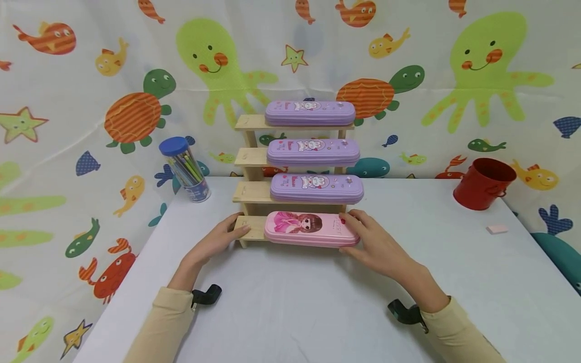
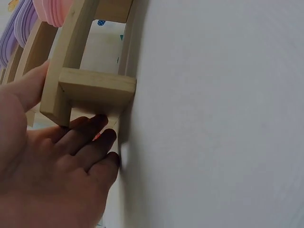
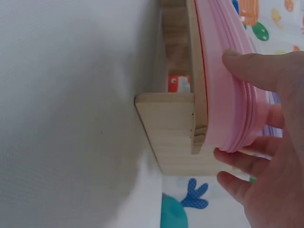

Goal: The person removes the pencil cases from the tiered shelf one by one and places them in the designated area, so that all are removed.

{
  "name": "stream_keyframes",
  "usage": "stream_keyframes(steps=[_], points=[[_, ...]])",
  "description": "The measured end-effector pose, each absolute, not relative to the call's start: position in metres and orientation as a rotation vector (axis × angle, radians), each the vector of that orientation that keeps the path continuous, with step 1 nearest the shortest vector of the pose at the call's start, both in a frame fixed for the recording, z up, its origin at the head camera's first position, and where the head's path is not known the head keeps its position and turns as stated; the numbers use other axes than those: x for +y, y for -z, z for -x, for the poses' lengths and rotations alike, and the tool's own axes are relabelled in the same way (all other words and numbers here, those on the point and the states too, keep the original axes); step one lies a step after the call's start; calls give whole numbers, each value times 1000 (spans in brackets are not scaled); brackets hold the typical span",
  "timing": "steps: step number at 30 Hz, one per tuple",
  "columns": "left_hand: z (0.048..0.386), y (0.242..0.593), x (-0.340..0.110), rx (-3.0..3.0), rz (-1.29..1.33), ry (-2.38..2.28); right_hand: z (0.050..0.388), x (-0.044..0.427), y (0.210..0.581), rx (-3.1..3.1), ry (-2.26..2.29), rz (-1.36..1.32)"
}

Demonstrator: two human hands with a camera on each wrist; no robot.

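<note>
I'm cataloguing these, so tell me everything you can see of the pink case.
The pink case is long with rounded ends, glossy and hard-looking, with a zip-like seam round its side. Its shut lid shows a brown-haired cartoon figure and small lettering. It lies flat, lengthwise on the lowest wooden tier, its right end in the grip of the right hand, thumb against its front side.
</note>
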State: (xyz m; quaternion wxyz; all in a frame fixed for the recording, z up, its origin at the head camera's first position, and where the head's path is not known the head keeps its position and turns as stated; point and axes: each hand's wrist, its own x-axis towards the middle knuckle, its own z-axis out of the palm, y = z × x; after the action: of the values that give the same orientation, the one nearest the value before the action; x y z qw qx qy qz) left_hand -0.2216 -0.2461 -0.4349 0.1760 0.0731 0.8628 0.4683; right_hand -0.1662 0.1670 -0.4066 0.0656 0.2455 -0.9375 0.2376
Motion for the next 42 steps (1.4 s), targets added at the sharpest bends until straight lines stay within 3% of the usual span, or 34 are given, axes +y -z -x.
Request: stream_keyframes(steps=[21,42], points=[[223,437,-247,2266,-132,-1490,173,157,398,-2914,-798,-669],[222,436,-246,2165,-163,-1568,166,147,369,-2596,-894,-890]])
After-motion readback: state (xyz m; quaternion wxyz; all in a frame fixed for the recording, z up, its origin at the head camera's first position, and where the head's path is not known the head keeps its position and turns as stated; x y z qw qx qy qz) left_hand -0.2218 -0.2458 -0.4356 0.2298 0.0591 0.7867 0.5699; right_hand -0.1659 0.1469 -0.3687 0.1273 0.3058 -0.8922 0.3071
